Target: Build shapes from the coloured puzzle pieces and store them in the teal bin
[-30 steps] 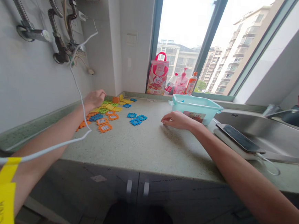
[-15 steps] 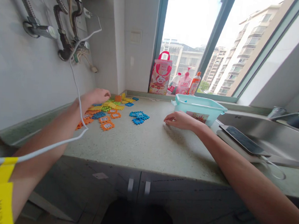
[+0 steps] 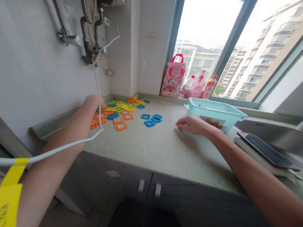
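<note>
My left hand (image 3: 95,103) is at the left edge of a heap of interlocking plastic tiles, its fingers mostly hidden behind the wrist and a white cable. Orange tiles (image 3: 121,126) with printed labels lie at the near side, and green tiles (image 3: 119,103) and yellow tiles (image 3: 127,107) lie farther back. Several blue tiles (image 3: 149,123) form a small group to the right of the heap. My right hand (image 3: 192,124) rests low over the counter, fingers loosely bent with a gap at the thumb and nothing visible in them. Just behind it stands a light-teal plastic bin (image 3: 217,110).
A white cable (image 3: 67,143) with a yellow tag (image 3: 4,203) crosses in front of my left arm. To the right, a phone (image 3: 266,150) lies beside the steel sink (image 3: 291,138). A pink bag (image 3: 173,80) and bottles (image 3: 197,87) stand by the window.
The view has turned left. My left hand has drawn back from the top of the heap to its left edge. The blue tiles look more spread out; my right hand stays by the bin.
</note>
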`<state>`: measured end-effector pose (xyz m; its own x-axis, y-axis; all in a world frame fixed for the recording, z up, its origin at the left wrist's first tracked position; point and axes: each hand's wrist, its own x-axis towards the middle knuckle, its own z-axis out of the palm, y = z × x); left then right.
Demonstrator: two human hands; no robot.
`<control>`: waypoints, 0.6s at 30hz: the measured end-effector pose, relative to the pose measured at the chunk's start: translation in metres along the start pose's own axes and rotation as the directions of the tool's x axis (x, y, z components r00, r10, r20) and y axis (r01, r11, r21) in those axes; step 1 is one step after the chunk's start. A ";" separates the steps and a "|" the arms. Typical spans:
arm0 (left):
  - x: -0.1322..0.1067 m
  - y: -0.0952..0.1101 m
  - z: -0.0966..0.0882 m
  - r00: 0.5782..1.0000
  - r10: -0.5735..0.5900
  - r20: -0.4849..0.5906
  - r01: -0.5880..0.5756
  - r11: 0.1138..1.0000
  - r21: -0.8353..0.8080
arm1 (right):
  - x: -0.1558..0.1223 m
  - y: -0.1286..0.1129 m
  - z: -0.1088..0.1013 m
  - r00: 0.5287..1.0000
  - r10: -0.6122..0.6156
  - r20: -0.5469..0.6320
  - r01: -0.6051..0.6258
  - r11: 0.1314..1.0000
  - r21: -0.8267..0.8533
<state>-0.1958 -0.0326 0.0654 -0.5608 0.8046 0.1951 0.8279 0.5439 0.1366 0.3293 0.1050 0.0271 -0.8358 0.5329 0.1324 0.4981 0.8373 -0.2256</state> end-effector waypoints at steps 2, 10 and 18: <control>0.000 0.004 0.001 0.995 -0.088 0.044 0.084 0.992 0.090 | 0.000 0.000 0.000 1.000 -0.007 -0.003 0.007 1.000 -0.006; -0.006 0.022 -0.018 0.975 -0.025 -0.222 0.065 0.982 0.178 | 0.000 0.003 0.000 1.000 -0.015 -0.014 0.014 1.000 -0.006; 0.008 0.026 0.037 0.979 0.205 -0.025 -0.194 0.956 0.218 | 0.000 0.000 -0.002 1.000 -0.008 -0.011 0.008 1.000 -0.014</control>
<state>-0.1783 -0.0029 0.0349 -0.3795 0.8928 0.2427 0.9016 0.4157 -0.1195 0.3303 0.1053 0.0286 -0.8375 0.5270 0.1445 0.4943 0.8433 -0.2110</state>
